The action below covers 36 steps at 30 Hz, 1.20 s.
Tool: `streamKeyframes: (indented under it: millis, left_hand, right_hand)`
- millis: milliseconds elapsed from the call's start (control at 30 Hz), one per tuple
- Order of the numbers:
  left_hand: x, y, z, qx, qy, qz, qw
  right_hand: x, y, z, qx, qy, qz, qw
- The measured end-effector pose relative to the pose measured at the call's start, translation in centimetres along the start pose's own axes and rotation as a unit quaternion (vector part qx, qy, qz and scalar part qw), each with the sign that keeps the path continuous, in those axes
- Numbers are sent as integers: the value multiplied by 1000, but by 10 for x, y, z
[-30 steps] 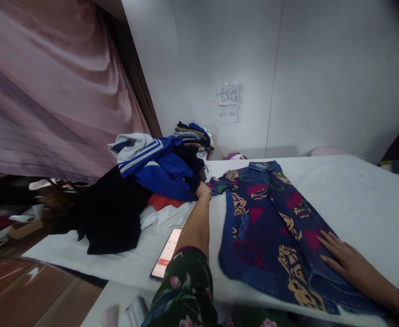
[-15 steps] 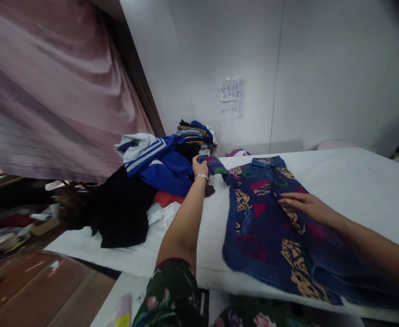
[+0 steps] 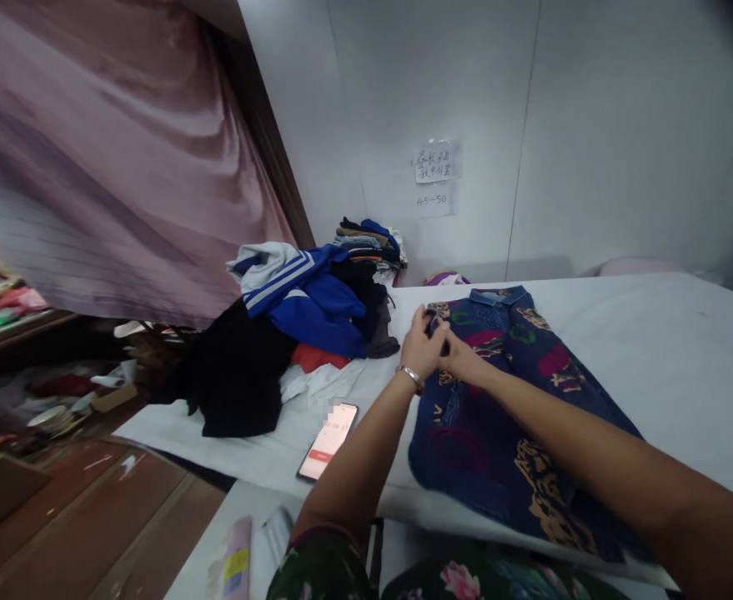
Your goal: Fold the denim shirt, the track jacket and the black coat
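Observation:
A dark blue patterned denim shirt (image 3: pixel 491 417) with a collar lies spread on the white table, its collar end away from me. At its left edge, by the shoulder, my left hand (image 3: pixel 421 343) is closed on the shirt's sleeve, wearing a silver bracelet at the wrist. My right hand (image 3: pixel 461 357) reaches across the shirt and meets the left, its fingers pinched at the same bunched bit of sleeve. Fingers and cloth overlap there, so the exact grip is partly hidden.
Left of the shirt is a loose heap with a blue striped garment (image 3: pixel 322 308) and black cloth (image 3: pixel 234 375). Behind it stands a folded clothes stack (image 3: pixel 366 237). A lit phone (image 3: pixel 329 440) lies near my left forearm. Paper notes (image 3: pixel 438 162) hang on the wall.
My left hand has brought the sleeve in from the left to the shirt's edge. My right hand has moved left from the shirt's middle to join it. The phone has come into sight.

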<state>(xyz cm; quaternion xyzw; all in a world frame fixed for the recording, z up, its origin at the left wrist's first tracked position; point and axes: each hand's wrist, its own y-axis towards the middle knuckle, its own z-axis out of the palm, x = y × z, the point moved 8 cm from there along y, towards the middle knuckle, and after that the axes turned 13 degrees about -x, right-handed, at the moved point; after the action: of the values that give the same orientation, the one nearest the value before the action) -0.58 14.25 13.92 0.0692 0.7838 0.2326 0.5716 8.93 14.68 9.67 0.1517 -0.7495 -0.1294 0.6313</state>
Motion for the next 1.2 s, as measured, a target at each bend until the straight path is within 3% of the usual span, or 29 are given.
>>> streamKeyframes:
  millis: [100,200,267,333,433,500,600,767,867,1000,1200]
  left_hand:
    - [-13,-31,16,68,98,51,992]
    - [-31,-52,20,118,181,141,966]
    - [-42,-58,8,95,177,188,961]
    - [-41,-61,-13,30,158,193,968]
    - [-10,-70,-41,-37,165,114,979]
    - [26,-84,-46,-11,203,34,979]
    - [75,-112,-44,64,269,-65,959]
    - [109,-139,-45,103,295,-167,935]
    - [107,-140,-42,125,287,-187,931]
    - [85,-136,-27,161,248,-159,942]
    - [37,-138,33,269,166,-92,944]
  right_hand:
    - [-8,-6,4,-5,1,15,1000]
    - [-11,-9,0,7,65,39,997]
    - [-10,-5,-7,-9,78,58,995]
    - [-7,6,-20,-54,87,87,991]
    - [1,31,-41,-104,182,141,968]
    - [7,53,-57,-117,246,165,948]
    - [12,87,-88,-142,257,184,938]
    - [17,132,-142,-197,243,173,934]
    - [21,147,-167,-222,230,168,932]
    - [29,158,-192,-234,205,164,936]
    - [42,162,-240,-269,185,132,936]
